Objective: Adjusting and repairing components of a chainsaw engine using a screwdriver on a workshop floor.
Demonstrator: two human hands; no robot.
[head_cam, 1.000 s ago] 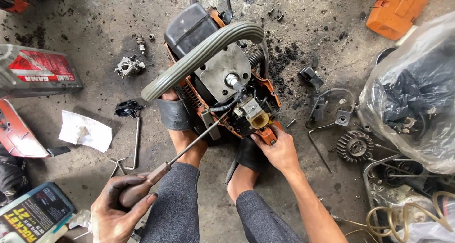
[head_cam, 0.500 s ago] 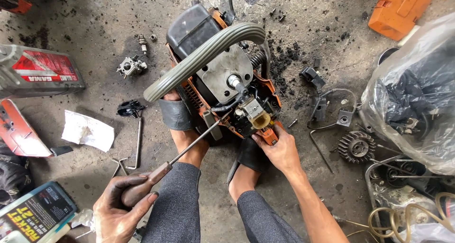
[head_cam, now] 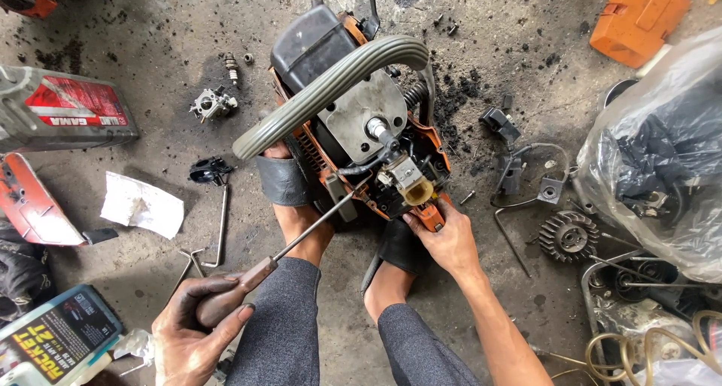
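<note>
Grimy concrete floor (head_cam: 150, 55). Chainsaw body (head_cam: 353, 123) sitting between the feet. Left hand (head_cam: 197, 327) gripping a screwdriver (head_cam: 278, 254), tip touching the engine; right hand (head_cam: 445, 239) pinching its orange rear edge. Red-labelled grey can (head_cam: 64, 109) lying far left; blue carton (head_cam: 56, 339) at bottom-left.

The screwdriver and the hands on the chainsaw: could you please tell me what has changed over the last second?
Almost nothing. The left hand keeps gripping the wooden-handled screwdriver, its tip at the chainsaw body as before; at most the shaft has shifted a touch. The right hand still holds the orange part at the engine's near side. Both feet still brace the saw, and the loose parts on the floor lie unmoved.
</note>
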